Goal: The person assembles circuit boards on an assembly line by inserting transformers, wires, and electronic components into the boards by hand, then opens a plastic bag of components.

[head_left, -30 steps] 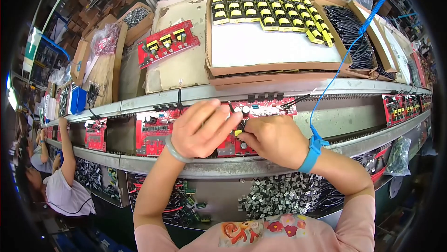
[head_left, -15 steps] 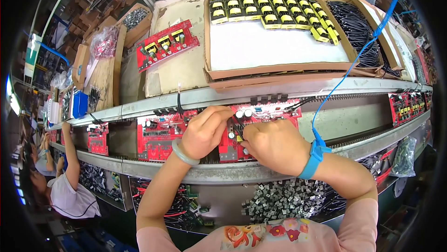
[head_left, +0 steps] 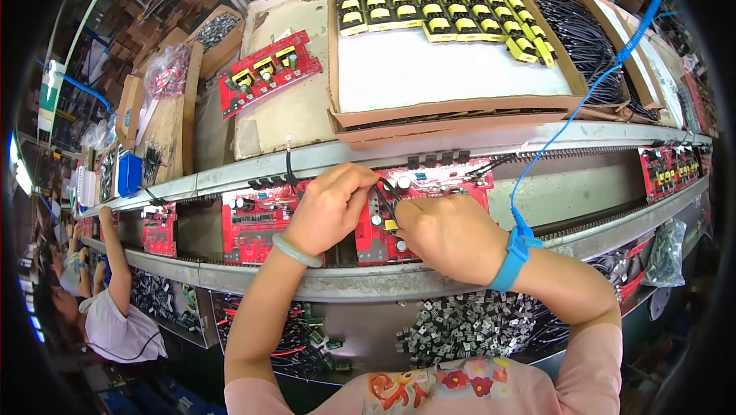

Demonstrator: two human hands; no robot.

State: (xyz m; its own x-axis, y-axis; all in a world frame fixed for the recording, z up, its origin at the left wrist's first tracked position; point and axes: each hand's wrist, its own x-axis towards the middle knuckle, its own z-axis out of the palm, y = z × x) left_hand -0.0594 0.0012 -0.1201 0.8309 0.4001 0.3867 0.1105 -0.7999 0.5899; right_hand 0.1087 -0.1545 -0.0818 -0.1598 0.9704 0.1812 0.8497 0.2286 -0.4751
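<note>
My left hand [head_left: 331, 206] is closed, its thumb and forefinger pinching one end of a short black cable [head_left: 386, 194] above a red circuit board [head_left: 372, 245]. The cable bends down toward my right hand [head_left: 448, 237], whose closed fingers sit low over the same board with the cable's lower part in them; the fingertips are partly hidden. Beside those fingertips a small yellow-and-black part [head_left: 391, 225] shows on the board. White-topped round capacitors [head_left: 403, 182] stand near the board's far edge. A blue wrist strap [head_left: 512, 261] with a coiled cord circles my right wrist.
The boards ride on a chain conveyor between metal rails [head_left: 337, 286]. Beyond it stand a carton of yellow-and-black transformers [head_left: 452, 93], a box of black cables [head_left: 579, 47] and a red board [head_left: 268, 74]. Small components [head_left: 468, 327] fill the near tray. Another person [head_left: 119, 319] works at left.
The black cable between my hands now shows more plainly, in a bend. Both hands stay over the same board with only small shifts.
</note>
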